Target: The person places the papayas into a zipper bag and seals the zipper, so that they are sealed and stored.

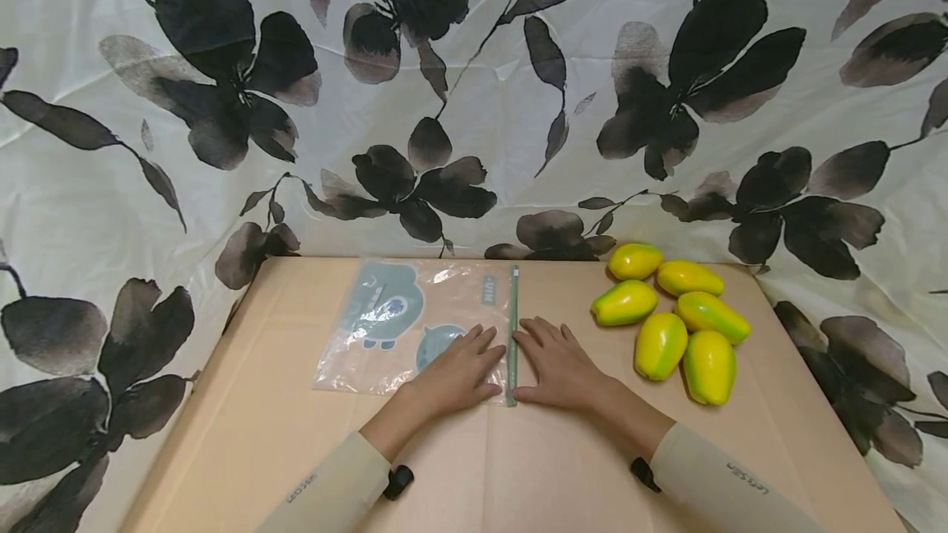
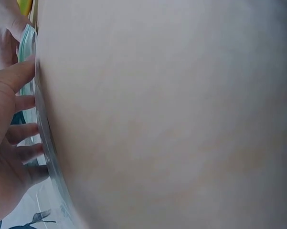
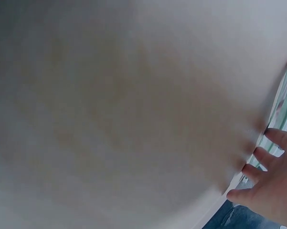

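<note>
A: Quick one: where's the bag?
B: The bag (image 1: 407, 323) lies flat on the cardboard (image 1: 252, 434), mostly left of both hands, with its right end between them. Clear plastic, blue print.

A: Long axis?
B: Bag looks longer side to side. The green strip (image 1: 513, 303) along its right end runs crosswise to that, straight away from the person.

A: Which hand's nearer the strip?
B: Near tie. The left hand (image 1: 459, 370) reaches it from the left, over the plastic; the right hand (image 1: 561, 368) from the right, over the cardboard. Fingertips of both are at the strip or just beside it. Exact contact on the right, can't tell.

A: Hand states?
B: Both wide, fingers spread and fairly straight, palms down. Neither grips anything.

A: Fruit?
B: Six yellow-green fruits (image 1: 661, 346), bunched to the right, apart from the bag. Right hand is nearer.

A: Writing?
B: Small blue label (image 1: 489, 289) by the bag's far right corner, lettering sideways, maybe "VIN". Marks on the big blue print (image 1: 385, 303) are too small. Left sleeve (image 1: 333, 479) and right sleeve (image 1: 729, 475) each carry a dark word; the right one seems to start with "L", rest unsure. No brand I'd log.
</note>
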Demonstrator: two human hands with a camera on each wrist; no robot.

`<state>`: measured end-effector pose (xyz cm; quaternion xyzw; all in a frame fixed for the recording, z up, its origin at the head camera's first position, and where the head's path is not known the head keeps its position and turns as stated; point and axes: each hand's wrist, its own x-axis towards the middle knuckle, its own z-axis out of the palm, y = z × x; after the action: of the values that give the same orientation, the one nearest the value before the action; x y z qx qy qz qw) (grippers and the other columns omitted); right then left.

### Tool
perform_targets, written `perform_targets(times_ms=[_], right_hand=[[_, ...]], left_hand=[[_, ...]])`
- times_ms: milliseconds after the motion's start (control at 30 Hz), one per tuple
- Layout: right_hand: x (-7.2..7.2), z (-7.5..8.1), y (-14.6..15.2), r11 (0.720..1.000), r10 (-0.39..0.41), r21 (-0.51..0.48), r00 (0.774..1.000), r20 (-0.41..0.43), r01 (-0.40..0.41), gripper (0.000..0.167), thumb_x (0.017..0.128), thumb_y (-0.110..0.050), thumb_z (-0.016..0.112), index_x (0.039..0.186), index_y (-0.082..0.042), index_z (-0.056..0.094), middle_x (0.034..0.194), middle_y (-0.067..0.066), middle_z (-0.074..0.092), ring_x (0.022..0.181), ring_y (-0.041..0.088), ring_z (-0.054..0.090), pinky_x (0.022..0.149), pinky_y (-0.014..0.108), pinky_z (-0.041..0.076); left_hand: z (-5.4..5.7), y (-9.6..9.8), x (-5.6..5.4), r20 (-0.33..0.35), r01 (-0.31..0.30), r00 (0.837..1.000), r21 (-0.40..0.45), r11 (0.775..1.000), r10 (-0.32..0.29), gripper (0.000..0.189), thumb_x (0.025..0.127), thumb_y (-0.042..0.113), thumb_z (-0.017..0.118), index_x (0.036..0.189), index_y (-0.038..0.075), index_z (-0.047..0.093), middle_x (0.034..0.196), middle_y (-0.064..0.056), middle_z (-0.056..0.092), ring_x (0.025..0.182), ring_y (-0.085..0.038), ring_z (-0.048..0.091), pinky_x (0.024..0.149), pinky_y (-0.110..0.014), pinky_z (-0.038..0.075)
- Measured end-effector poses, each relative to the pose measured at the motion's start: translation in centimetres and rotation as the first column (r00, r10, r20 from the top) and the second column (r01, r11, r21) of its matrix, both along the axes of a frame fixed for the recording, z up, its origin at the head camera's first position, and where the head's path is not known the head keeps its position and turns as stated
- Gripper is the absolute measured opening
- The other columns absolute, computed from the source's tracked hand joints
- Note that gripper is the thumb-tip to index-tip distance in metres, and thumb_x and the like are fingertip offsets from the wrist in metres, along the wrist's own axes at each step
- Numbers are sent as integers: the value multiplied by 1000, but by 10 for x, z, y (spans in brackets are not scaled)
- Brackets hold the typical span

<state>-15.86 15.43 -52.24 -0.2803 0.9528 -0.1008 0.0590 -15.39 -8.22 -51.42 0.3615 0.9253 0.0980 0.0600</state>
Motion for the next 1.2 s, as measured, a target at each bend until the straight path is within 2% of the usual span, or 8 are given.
perform_targets(times_ms=[233,567,767,1000,1200], right_hand=[[1,1,0,1000,-8,1,1000,28,8,96,84,-72,65,157,-13,42,164,14,35,155,39,28,119,72,26],[-3,2,0,1000,-12,29,999,48,11,98,83,-73,65,158,-14,41,166,14,34,155,38,27,120,72,25],[-3,2,0,999,-8,37,999,46,6,98,83,-74,64,158,-15,41,166,13,33,155,38,26,119,72,26],[-3,1,0,1000,-3,27,999,44,2,98,84,-73,64,158,-13,41,166,15,33,155,39,26,119,73,26],[-3,1,1,1000,8,10,1000,16,-8,97,84,-72,66,156,-11,43,163,16,36,153,41,30,115,75,30]], left_hand=[[-1,1,-5,11,-28,1000,-27,999,28,68,101,50,59,155,10,47,166,-23,32,154,-44,29,122,-57,33],[-1,10,-15,37,-104,994,-8,995,104,73,104,54,49,158,6,39,167,-25,26,155,-46,24,126,-57,26],[-4,15,-19,43,-147,988,-28,989,148,75,105,58,43,160,8,36,169,-23,22,157,-45,20,126,-58,23],[-4,18,-21,50,-184,981,-34,982,185,82,101,63,47,160,7,36,169,-24,23,156,-46,20,125,-61,24],[0,22,-22,110,-206,972,-20,978,207,85,100,65,47,160,7,35,170,-24,19,157,-47,16,125,-62,22]])
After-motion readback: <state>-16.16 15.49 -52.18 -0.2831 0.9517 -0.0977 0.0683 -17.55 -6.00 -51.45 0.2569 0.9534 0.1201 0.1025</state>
